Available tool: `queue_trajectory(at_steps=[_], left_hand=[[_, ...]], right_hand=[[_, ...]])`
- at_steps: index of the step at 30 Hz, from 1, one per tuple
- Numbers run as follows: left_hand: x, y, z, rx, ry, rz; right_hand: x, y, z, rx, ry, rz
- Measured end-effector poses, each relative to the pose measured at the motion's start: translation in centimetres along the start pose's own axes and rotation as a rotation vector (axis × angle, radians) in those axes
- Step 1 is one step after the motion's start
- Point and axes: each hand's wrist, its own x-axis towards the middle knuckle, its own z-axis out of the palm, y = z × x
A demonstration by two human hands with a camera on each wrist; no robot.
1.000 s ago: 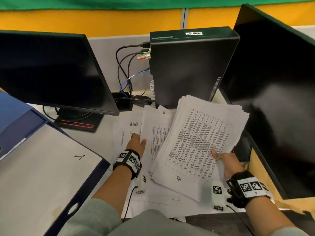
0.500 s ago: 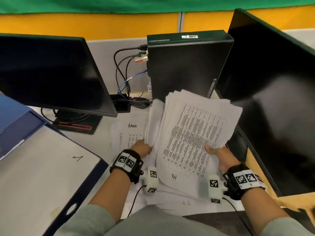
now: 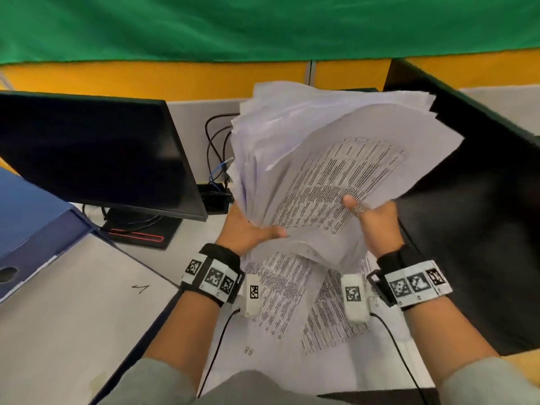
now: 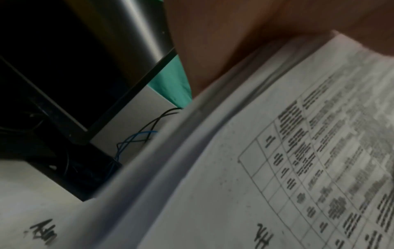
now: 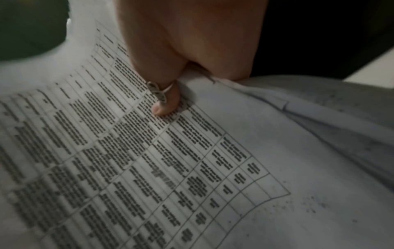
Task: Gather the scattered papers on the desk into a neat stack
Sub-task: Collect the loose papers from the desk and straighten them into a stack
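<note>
White papers [image 3: 336, 159] with black printed tables, blue binder [image 3: 32, 223], green-and-yellow partition [image 3: 175, 74]

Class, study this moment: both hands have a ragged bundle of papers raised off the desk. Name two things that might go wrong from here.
1. The bundle is fanned, with uneven edges; the left hand and right hand grip only its near edge, so sheets may slip out.
2. Loose sheets on the desk might be left behind or crumpled if the bundle lands on them.

A green curtain [image 3: 263, 24] hangs over a yellow wall [image 3: 146, 78]. A black monitor [image 3: 96, 153] stands at the desk's [image 3: 190, 238] back edge.
</note>
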Motion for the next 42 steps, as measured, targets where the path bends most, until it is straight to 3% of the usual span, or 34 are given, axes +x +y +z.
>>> queue_trajectory(at_steps=[4, 7, 13, 16, 22, 24, 26, 29, 34, 37, 40, 42], left_hand=[[-0.6, -0.1, -0.7, -0.037, 0.11, -0.04], [-1.2, -0.7, -1.8, -0.052, 0.03, -0.107], [-1.9, -2.0, -1.2, -0.022, -0.089, -0.225], [-2.2, -1.3, -0.6, -0.077, -0.036, -0.152], [-1.8, 1.6, 1.6, -0.257, 0.172, 0.1], [-2.0, 0.9, 1.8, -0.223, 0.149, 0.115], [-2.2, -1.3, 2.1, -0.155, 0.101, 0.032], [-2.2, -5.3, 3.3, -0.022, 0.038, -0.103], [-0.2, -7.6, 4.8, 0.057, 0.164, -0.144], [1.1, -10.0, 3.4, 0.472, 0.05, -0.168], [0.1, -12.1, 1.4, 0.922, -0.017, -0.435], [-1.4, -13.5, 1.1, 1.03, -0.111, -0.55]], right_hand=[[-0.6, -0.3, 0.0, -0.145, -0.189, -0.072], [-1.5, 0.7, -1.4, -0.143, -0.28, -0.106], [-3.3, 3.5, -2.6, -0.072, -0.239, 0.199], [-3.4, 2.5, -2.7, -0.04, -0.279, 0.2], [-2.2, -2.4, -1.2, -0.067, -0.197, -0.114], [-2.7, -2.1, -1.7, -0.129, -0.199, -0.072], [-3.7, 0.4, -2.6, -0.179, -0.191, 0.02], [-5.2, 5.1, -2.9, -0.2, -0.069, 0.156], [-3.2, 6.5, -2.5, -0.244, 0.079, 0.25], [-1.6, 5.1, -3.1, -0.311, 0.145, 0.18], [-0.3, 3.8, -4.8, -0.505, 0.226, 0.087], [0.2, 3.3, -5.8, -0.652, 0.254, 0.073]])
